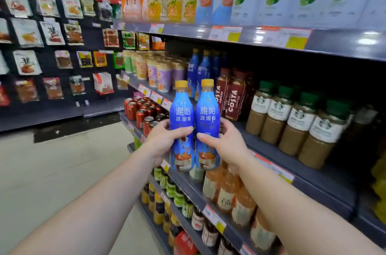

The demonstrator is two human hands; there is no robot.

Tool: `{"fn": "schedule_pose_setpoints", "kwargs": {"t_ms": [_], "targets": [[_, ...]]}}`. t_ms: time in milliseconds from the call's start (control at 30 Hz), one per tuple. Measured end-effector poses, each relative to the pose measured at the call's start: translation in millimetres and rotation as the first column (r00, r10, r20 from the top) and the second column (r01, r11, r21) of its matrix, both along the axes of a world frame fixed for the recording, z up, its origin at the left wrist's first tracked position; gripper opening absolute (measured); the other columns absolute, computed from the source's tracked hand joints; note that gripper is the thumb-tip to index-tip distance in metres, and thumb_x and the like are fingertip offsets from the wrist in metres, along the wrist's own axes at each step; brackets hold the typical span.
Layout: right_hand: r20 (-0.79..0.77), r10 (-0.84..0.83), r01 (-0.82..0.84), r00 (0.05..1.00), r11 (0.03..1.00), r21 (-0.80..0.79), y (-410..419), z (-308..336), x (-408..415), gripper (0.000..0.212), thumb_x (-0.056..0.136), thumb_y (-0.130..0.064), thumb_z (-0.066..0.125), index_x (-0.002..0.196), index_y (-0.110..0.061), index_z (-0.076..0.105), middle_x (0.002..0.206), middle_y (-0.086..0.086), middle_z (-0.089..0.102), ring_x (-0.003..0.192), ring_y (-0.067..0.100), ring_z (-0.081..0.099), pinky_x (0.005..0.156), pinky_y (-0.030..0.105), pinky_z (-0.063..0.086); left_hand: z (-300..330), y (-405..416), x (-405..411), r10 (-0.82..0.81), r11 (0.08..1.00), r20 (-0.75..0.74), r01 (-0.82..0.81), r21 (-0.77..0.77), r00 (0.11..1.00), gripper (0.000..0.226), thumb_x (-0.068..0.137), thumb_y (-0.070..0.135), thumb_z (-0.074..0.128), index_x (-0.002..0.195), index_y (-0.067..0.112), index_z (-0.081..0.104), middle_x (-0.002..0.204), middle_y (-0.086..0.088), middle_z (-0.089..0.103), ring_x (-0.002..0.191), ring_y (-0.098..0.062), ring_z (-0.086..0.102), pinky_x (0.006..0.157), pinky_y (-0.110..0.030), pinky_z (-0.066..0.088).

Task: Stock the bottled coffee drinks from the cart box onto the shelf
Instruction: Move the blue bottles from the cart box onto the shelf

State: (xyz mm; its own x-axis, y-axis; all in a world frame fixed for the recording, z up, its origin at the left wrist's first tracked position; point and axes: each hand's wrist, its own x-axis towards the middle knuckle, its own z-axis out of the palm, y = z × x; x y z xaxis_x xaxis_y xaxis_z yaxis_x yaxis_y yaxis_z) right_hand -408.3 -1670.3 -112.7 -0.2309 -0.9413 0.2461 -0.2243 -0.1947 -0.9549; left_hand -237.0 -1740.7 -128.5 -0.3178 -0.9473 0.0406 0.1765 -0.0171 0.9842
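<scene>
I hold two blue coffee bottles with yellow caps upright, side by side and touching, in front of the middle shelf (277, 150). My left hand (161, 139) grips the left bottle (181, 114) around its waist. My right hand (226, 141) grips the right bottle (207, 112) the same way. Behind them on the shelf stand more of the same blue bottles (198, 70). The cart box is out of view.
Red Costa bottles (231, 98) and green-capped brown coffee bottles (300, 125) stand to the right on the same shelf, cup drinks (158, 70) to the left. Juice bottles fill the shelf above, cans and tea bottles the shelves below. Snack packets hang on the left wall.
</scene>
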Motion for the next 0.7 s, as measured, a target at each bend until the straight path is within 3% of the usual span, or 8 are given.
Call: {"fn": "schedule_pose_setpoints", "kwargs": {"t_ms": [133,233,333,467,600,700], "targets": [[-0.039,-0.046,0.043,0.998,0.997,-0.059,-60.0,11.2,14.9,0.049,0.073,-0.012,0.082,0.113,-0.028,0.058,0.097,-0.017,0.068,0.08,-0.01,0.067,0.068,0.013,0.056,6.7,-66.4,11.0,-0.021,1.0,-0.058,0.02,-0.015,0.998,0.059,0.064,0.021,0.088,0.116,0.008,0.063,0.105,-0.01,0.075,0.093,-0.027,0.073,0.076,-0.039,0.059],[-0.045,-0.151,0.145,0.987,0.984,-0.107,-112.5,14.0,29.5,0.042,0.071,-0.017,0.084,0.104,-0.032,0.063,0.097,-0.012,0.073,0.088,0.003,0.07,0.083,0.034,0.059,11.4,-123.8,20.7,-0.095,0.995,-0.097,0.091,-0.045,0.991,0.056,0.066,0.018,0.085,0.117,0.006,0.063,0.108,-0.014,0.074,0.093,-0.029,0.073,0.074,-0.036,0.058],[-0.038,-0.305,0.295,0.952,0.941,-0.165,-165.8,19.6,47.0,0.047,0.07,-0.022,0.085,0.111,-0.028,0.062,0.099,-0.014,0.072,0.09,0.002,0.069,0.085,0.035,0.058,25.7,-184.0,30.1,-0.181,0.981,-0.112,0.171,-0.087,0.977,0.051,0.067,0.016,0.08,0.115,0.005,0.065,0.102,-0.012,0.075,0.083,-0.025,0.072,0.071,-0.033,0.056],[0.011,-0.437,0.431,0.899,0.883,-0.184,-221.0,27.0,63.1,0.046,0.072,-0.019,0.083,0.112,-0.024,0.061,0.102,-0.011,0.072,0.095,0.008,0.068,0.088,0.04,0.057,46.5,-253.7,36.5,-0.283,0.955,-0.097,0.271,-0.123,0.954,0.07,0.052,0.024,0.088,0.115,0.004,0.065,0.099,-0.012,0.076,0.088,-0.029,0.071,0.084,-0.045,0.056],[0.037,-0.564,0.559,0.825,0.805,-0.199,-257.4,25.0,65.4,0.047,0.071,-0.019,0.084,0.111,-0.027,0.06,0.103,-0.008,0.071,0.095,0.01,0.068,0.087,0.042,0.057,54.3,-300.7,36.5,-0.388,0.917,-0.083,0.375,-0.137,0.918,0.057,0.062,0.017,0.085,0.113,0.004,0.065,0.091,-0.005,0.076,0.078,-0.019,0.072,0.069,-0.03,0.054],[0.035,-0.642,0.636,0.766,0.747,-0.192,-280.4,23.1,62.8,0.05,0.07,-0.023,0.085,0.114,-0.024,0.06,0.104,-0.007,0.072,0.094,0.009,0.069,0.088,0.043,0.057,49.6,-321.6,39.1,-0.428,0.9,-0.097,0.414,-0.135,0.899,0.049,0.063,0.018,0.083,0.108,0.01,0.067,0.09,-0.002,0.077,0.076,-0.017,0.072,0.069,-0.03,0.054]]}}
